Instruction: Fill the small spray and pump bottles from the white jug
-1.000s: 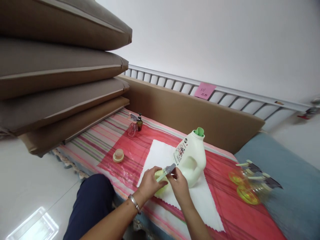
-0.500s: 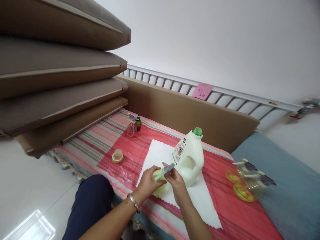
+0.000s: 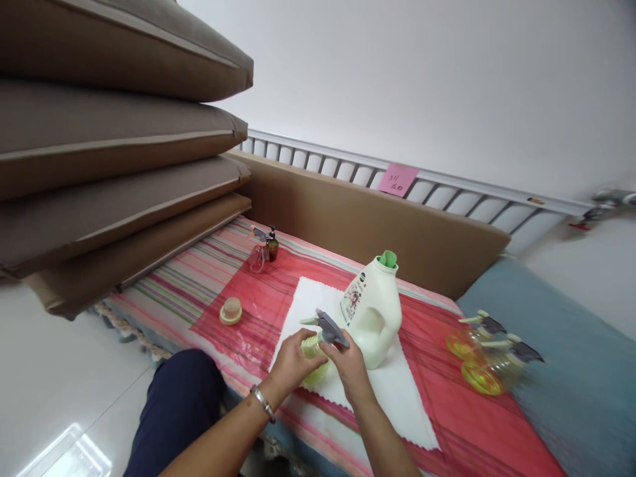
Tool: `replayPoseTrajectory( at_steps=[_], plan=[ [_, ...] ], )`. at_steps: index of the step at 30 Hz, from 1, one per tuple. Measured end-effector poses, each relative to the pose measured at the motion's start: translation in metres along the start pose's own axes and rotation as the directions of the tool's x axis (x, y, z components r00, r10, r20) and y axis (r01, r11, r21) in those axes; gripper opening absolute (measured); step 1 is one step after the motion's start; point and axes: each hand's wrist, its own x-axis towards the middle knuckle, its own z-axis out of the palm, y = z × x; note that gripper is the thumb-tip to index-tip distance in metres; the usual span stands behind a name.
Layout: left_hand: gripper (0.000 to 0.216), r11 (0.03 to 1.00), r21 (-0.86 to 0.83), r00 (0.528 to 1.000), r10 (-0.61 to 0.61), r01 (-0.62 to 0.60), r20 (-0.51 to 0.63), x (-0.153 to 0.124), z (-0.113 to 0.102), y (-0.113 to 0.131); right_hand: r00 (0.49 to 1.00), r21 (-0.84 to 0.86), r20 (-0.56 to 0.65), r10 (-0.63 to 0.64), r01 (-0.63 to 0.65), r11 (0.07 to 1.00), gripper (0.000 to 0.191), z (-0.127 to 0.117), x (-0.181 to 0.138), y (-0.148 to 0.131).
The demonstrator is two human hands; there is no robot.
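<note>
1. A white detergent jug (image 3: 372,311) stands just behind the hands, on a white cloth (image 3: 392,404).
2. Left hand (image 3: 293,358) clasps the yellow-green spray bottle (image 3: 314,363); right hand (image 3: 348,366) grips its grey trigger head (image 3: 330,328) on top.

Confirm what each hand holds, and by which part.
The left hand wraps the body of the small yellow bottle. The right hand grips its grey trigger head near the neck.

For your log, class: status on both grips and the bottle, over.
Left grip shut on yellow spray bottle. Right grip on grey spray head. White jug just behind, not blocking.
</note>
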Motion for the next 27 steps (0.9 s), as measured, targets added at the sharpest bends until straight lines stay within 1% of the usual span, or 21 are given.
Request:
replayPoseTrajectory(
  at_steps=[3, 6, 8, 18, 24, 27],
  plan=[
    [0.042, 1.000, 0.006, 1.000, 0.002, -0.002, 0.004, -0.001, 0.000, -0.001, 1.000, -0.015, 0.016, -0.012, 0.012, 1.000, 0.041, 0.000, -0.001, -0.004],
    [0.044, 1.000, 0.008, 1.000, -0.001, 0.001, 0.005, -0.001, 0.000, -0.001, 1.000, -0.029, 0.022, -0.012, 0.013, 1.000, 0.036, -0.002, -0.003, -0.006],
    [0.044, 1.000, 0.007, 1.000, -0.006, 0.006, 0.004, -0.001, 0.000, -0.001, 1.000, -0.046, 0.004, -0.014, 0.015, 0.999, 0.033, -0.002, -0.003, -0.007],
    [0.046, 1.000, 0.000, 1.000, 0.010, -0.010, -0.007, -0.003, 0.003, -0.006, 0.994, -0.145, -0.089, -0.060, 0.047, 0.988, 0.032, 0.003, -0.005, 0.002],
    [0.044, 1.000, -0.005, 1.000, 0.025, -0.025, -0.006, -0.003, 0.004, -0.007, 0.980, -0.212, -0.182, -0.079, 0.040, 0.977, 0.032, 0.008, -0.012, 0.007],
    [0.045, 1.000, -0.008, 1.000, 0.028, -0.028, -0.013, -0.003, 0.003, -0.007, 0.979, -0.228, -0.184, -0.086, 0.043, 0.973, 0.031, 0.009, -0.013, 0.008]
  ],
)
